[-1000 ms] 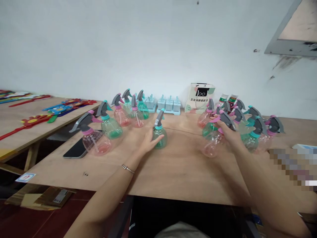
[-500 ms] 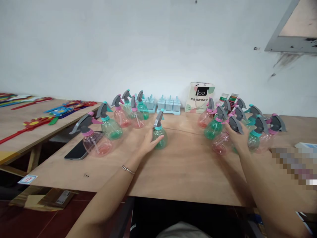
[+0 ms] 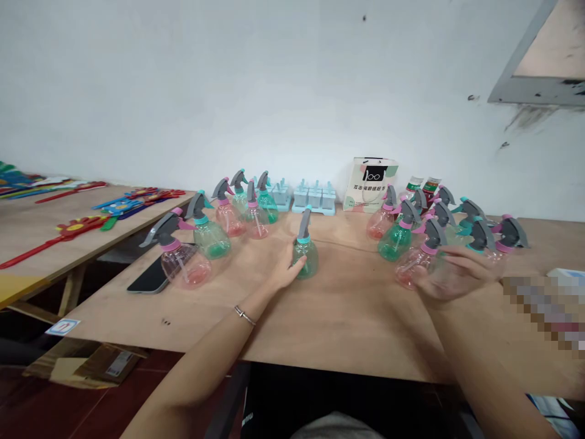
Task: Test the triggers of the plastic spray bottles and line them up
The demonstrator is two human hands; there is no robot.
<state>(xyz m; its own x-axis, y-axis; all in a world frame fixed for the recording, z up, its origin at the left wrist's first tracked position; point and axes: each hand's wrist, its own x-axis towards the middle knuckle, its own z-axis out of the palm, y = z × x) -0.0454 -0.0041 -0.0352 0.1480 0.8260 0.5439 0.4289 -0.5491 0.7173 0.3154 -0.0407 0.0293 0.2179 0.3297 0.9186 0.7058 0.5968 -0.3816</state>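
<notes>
At centre: your left hand grips green bottle, between placed left group and right group of bottles | your right hand: grip unclear

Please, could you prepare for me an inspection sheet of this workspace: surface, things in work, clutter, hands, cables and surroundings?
Surface: wooden table, with small dark marks and a label toward its left front corner.
Things in work: spray bottles in a left and a right group; one green spray bottle between them.
Clutter: phone at left; light-blue containers and paper bag along the back.
Hands: left hand around the green spray bottle; right hand blurred at the right group, contact unclear.
Cables: nothing seen.
Surroundings: pale wall; second table at left with flower-shaped items; cardboard below.
</notes>
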